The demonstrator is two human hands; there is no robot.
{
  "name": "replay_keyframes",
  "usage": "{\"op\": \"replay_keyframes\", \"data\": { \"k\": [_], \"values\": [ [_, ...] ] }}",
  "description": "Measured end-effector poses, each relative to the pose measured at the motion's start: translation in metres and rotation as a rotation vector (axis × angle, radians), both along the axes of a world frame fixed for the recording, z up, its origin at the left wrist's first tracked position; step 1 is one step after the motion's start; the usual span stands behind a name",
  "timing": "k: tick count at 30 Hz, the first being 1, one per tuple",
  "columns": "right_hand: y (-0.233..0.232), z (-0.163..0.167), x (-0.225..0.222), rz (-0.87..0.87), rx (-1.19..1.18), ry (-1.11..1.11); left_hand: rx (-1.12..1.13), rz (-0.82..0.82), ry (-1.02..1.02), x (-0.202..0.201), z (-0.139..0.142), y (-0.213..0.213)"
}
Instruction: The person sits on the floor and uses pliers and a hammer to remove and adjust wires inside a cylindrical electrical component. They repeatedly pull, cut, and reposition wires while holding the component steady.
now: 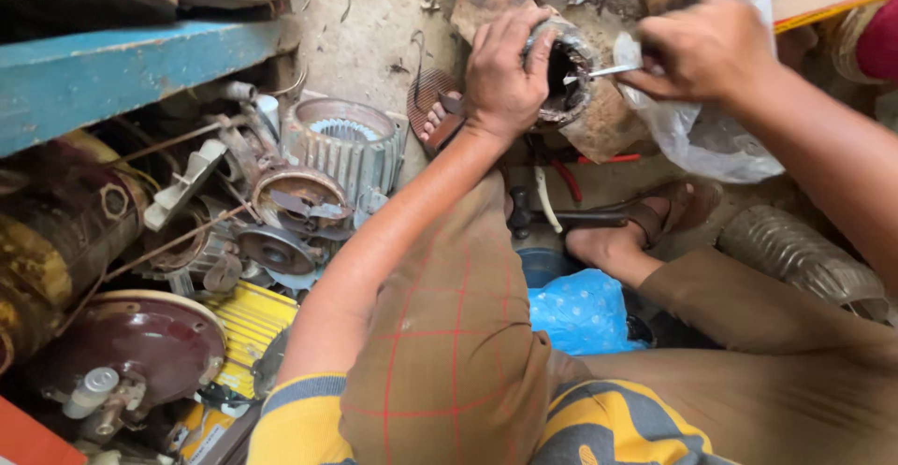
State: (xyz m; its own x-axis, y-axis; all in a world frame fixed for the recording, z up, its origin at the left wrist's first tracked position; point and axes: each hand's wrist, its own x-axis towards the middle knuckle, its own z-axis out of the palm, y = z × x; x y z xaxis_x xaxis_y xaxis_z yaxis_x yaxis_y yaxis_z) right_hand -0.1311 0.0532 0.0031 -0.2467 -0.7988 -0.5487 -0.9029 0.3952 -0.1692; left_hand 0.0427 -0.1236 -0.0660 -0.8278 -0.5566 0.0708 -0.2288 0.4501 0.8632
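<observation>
On the floor: left hand (505, 72) gripping motor stator (566, 72) steady; right hand (697, 53) pinching thin strip (613, 70), feeding into bore.

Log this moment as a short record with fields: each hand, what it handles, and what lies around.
left hand: left hand grips the round motor stator from the side
right hand: right hand holds a thin white strip, tip inside the stator's bore
under stator: wooden block
beside right hand: clear plastic bag
left of the person: finned grey motor housing, yellow finned casing
</observation>
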Motion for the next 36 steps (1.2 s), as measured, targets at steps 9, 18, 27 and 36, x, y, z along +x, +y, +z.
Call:
{"op": "replay_keyframes", "data": {
  "k": [9,18,27,36],
  "values": [
    [0.017,0.029,0.063,-1.331,0.024,-1.140,-0.009,-0.001,0.010,-0.002,-0.001,0.003],
    [-0.029,0.040,0.120,-1.589,-0.159,-1.312,-0.013,-0.024,0.006,0.000,0.001,0.003],
    [0.073,0.076,0.148,-1.604,-0.355,-1.184,0.016,-0.086,-0.016,0.000,0.002,0.002],
    [0.131,0.070,0.171,-0.851,0.054,-0.597,-0.025,-0.115,-0.013,-0.001,-0.005,0.002]
  ]
}}
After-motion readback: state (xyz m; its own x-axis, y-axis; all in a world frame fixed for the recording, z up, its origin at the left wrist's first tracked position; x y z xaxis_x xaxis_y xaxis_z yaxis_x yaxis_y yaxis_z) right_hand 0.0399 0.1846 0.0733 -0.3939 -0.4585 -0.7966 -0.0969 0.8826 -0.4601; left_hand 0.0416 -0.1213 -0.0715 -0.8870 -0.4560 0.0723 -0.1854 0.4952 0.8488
